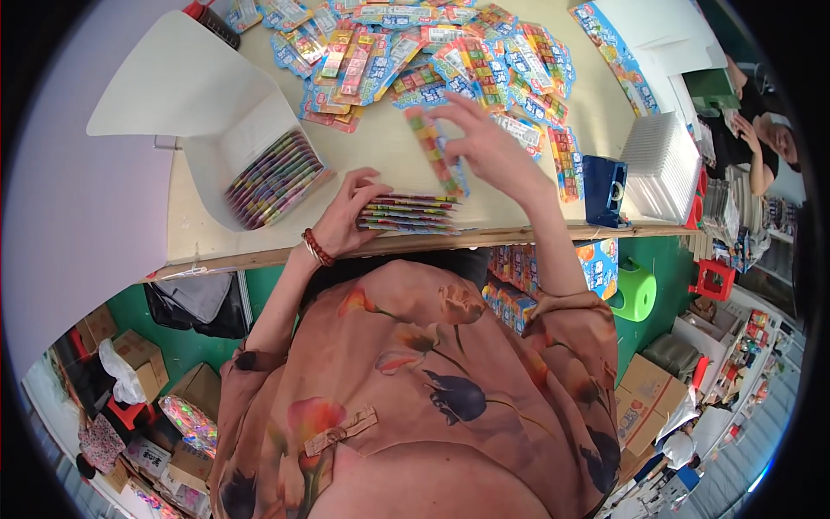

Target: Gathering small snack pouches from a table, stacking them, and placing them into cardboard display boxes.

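Note:
My left hand [346, 216] is closed round the left end of a small row of flat candy packs [411, 214] standing on edge near the table's front edge. Just beyond that row, my right hand [497, 151] grips a single blister pack of coloured candies [428, 147] and holds it tilted; it is slightly blurred. At the far side of the table lies a loose heap of similar packs [475, 69], with blue cards and multicoloured pieces. To the left, a white box [207, 164] with its lid raised holds rows of packs on edge.
A blue tape dispenser [603, 190] and a stack of clear plastic trays [661, 164] stand at the right of the table. A printed card display [618, 56] lies at the far right. Below are a green stool [635, 290] and cartons. Another person [761, 143] sits at the right.

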Demonstrator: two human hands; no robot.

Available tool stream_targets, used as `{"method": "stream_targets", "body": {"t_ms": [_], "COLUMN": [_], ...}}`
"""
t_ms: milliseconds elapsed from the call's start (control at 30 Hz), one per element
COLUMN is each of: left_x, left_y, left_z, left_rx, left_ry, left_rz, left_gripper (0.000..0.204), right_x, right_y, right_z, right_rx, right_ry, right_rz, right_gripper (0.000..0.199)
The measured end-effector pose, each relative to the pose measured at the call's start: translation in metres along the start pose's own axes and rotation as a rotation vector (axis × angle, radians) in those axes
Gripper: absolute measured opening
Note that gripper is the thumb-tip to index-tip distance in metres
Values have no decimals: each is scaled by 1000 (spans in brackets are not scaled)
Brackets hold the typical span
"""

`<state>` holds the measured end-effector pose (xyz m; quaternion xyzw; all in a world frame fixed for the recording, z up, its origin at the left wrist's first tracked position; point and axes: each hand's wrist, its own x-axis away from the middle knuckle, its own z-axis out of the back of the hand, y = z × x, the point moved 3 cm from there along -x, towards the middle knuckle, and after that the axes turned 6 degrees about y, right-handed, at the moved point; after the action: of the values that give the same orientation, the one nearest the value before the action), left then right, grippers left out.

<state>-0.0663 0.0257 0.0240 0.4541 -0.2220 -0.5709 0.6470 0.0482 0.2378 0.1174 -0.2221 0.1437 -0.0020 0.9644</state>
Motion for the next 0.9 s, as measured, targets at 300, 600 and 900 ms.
{"method": "stream_targets", "body": {"t_ms": [300, 600, 900], "left_x": [-15, -25, -27], "left_y": [-9, 11, 5], "left_z": [-15, -6, -11], "left_rx": [215, -206, 62], "left_ry": [4, 97, 99], "left_rz": [242, 3, 76], "left_gripper": [107, 80, 86], "right_x": [20, 99, 62], "right_y": [30, 75, 14], "right_z": [-46, -31, -45], "right_rx": [-1016, 547, -9], "right_ry": [-346, 169, 200], "right_rz": [-337, -620, -262], "right_gripper": [27, 53, 12]}}
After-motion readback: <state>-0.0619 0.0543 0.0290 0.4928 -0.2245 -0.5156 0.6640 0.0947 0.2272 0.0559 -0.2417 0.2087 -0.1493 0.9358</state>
